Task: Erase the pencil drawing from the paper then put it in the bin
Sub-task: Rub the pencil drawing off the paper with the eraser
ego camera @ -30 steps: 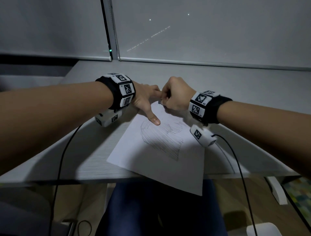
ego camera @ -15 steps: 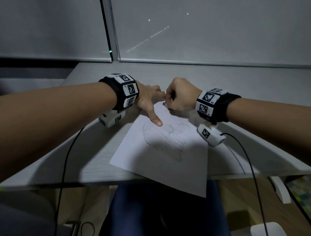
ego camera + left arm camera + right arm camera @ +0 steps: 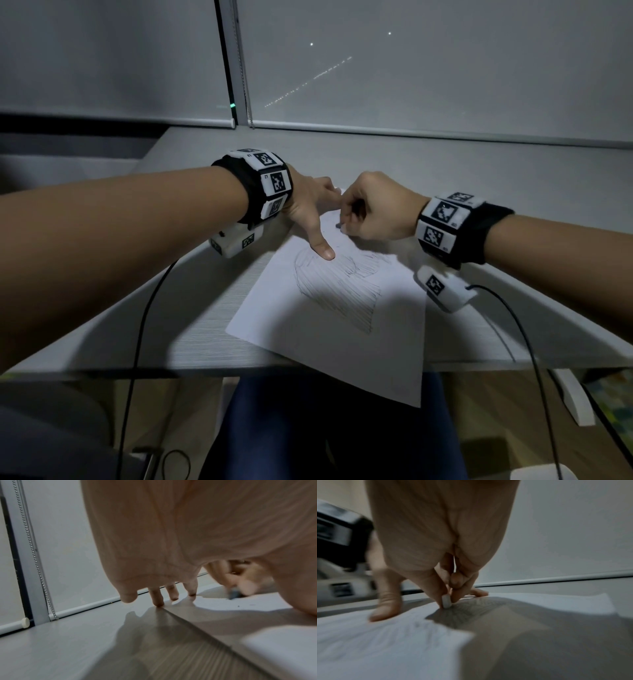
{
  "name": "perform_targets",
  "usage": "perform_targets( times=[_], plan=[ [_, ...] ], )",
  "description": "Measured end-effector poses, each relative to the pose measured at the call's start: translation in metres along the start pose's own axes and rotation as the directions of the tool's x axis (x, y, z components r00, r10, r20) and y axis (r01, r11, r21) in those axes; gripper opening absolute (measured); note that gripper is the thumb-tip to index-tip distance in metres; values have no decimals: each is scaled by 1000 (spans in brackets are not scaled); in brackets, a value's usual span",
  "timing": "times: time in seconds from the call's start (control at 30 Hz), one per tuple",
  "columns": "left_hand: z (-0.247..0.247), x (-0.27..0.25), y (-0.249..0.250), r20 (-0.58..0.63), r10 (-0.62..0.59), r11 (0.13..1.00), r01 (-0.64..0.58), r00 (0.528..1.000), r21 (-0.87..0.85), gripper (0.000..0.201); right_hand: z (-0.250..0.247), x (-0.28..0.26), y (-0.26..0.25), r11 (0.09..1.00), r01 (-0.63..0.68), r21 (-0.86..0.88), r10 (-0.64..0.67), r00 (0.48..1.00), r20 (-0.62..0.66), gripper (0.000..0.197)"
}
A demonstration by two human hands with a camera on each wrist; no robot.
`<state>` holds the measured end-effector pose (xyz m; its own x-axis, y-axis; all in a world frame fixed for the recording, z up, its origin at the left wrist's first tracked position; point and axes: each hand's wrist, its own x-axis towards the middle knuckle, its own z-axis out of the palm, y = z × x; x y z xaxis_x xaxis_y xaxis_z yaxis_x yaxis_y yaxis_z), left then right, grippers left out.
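Note:
A white sheet of paper [image 3: 342, 339] lies askew on the grey desk [image 3: 171, 308], its near corner hanging over the front edge. A hatched pencil drawing [image 3: 342, 291] fills its middle. My left hand [image 3: 310, 209] presses the paper flat, thumb stretched onto the drawing's top and fingertips [image 3: 158, 601] spread at the far edge. My right hand [image 3: 373, 209] pinches a small white eraser [image 3: 446, 601] between thumb and fingers, its tip on the paper near the drawing's upper part. The eraser [image 3: 233, 595] shows blurred in the left wrist view.
Closed roller blinds [image 3: 411, 68] with a bead chain [image 3: 34, 555] stand behind the desk. Cables [image 3: 137, 342] run from both wrist cameras over the desk's front edge. My legs [image 3: 308, 428] are under the desk. A white object [image 3: 544, 474] sits on the floor at lower right.
My right hand with the eraser has shifted slightly right and toward me over the paper's upper part. The left hand stays pressed on the sheet.

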<state>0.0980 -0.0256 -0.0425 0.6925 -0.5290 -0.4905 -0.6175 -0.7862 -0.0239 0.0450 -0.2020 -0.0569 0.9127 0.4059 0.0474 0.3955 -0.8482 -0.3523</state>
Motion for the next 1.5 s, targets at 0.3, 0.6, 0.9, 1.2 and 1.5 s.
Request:
perform_targets(
  times=[0.3, 0.6, 0.9, 1.2, 1.5],
  plan=[
    [-2, 2, 2, 23, -10, 1000, 10, 1000, 4, 134, -7, 11, 15, 997, -50, -52, 46, 996, -71, 20],
    [0, 5, 4, 25, -11, 1000, 10, 1000, 29, 137, -4, 5, 6, 1000, 8, -11, -8, 1000, 1, 11],
    [-1, -1, 3, 7, -31, 1000, 31, 1000, 0, 130, 3, 3, -3, 1000, -15, 20, 16, 999, -28, 11],
    [1, -7, 2, -19, -60, 991, 57, 998, -122, 142, -3, 21, 18, 987, -159, 18, 160, 976, -144, 12],
    [-1, -22, -21, -125, 6, 956, -42, 992, -289, 119, -3, 12, 37, 949, -307, 77, 313, 944, -104, 13]
  ],
)
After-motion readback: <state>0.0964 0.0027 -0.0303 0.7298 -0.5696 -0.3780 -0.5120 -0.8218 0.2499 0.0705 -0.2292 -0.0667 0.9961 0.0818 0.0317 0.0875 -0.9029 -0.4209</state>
